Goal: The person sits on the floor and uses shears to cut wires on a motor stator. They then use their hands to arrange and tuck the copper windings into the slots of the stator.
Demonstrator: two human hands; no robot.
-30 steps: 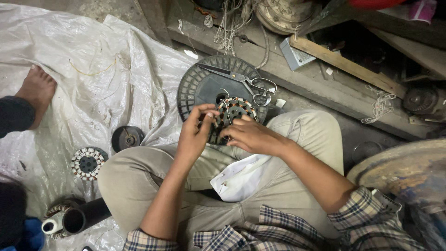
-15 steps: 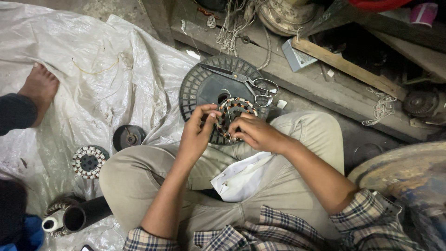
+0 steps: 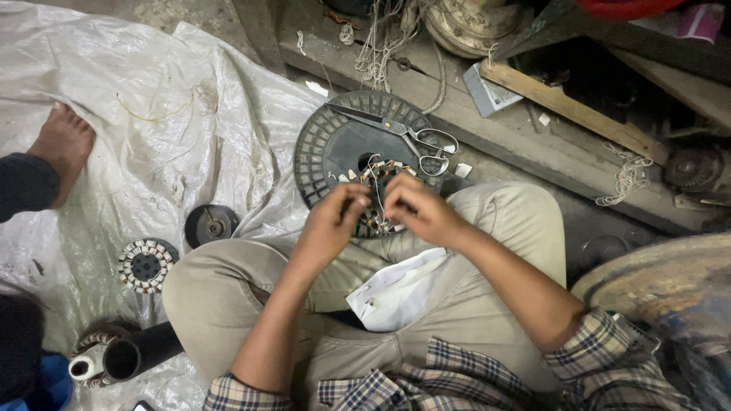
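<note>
— Head view first: what sat in the hands?

— Held above the lap, a small round stator (image 3: 378, 190) ringed with copper-wound teeth, ridged and dull. Left hand (image 3: 329, 228) curled shut on its left edge; right hand (image 3: 417, 211) pinched closed over its right side, with thin pale thread trailing between the fingers.

— And behind it?

— Just beyond, a dark ribbed plastic disc (image 3: 346, 148), flat and circular, with steel scissors (image 3: 415, 137) lying across its far rim. On the lap, a crumpled scrap of white paper (image 3: 396, 293) against smooth khaki trousers (image 3: 244, 289).

— Over on the left?

— Spread over the floor, a wrinkled, translucent plastic sheet (image 3: 137, 122), glossy in the creases. On it, a second wound stator (image 3: 145, 265), a small black round cap (image 3: 211, 224), and nearer, a black pipe piece (image 3: 129, 354). At far left, another person's bare foot (image 3: 62, 144).

— Farther back?

— Gritty concrete ledge (image 3: 518, 144), a rough wooden strip (image 3: 571, 106), tangled string (image 3: 381, 46). Cluttered, dim workshop floor.
</note>
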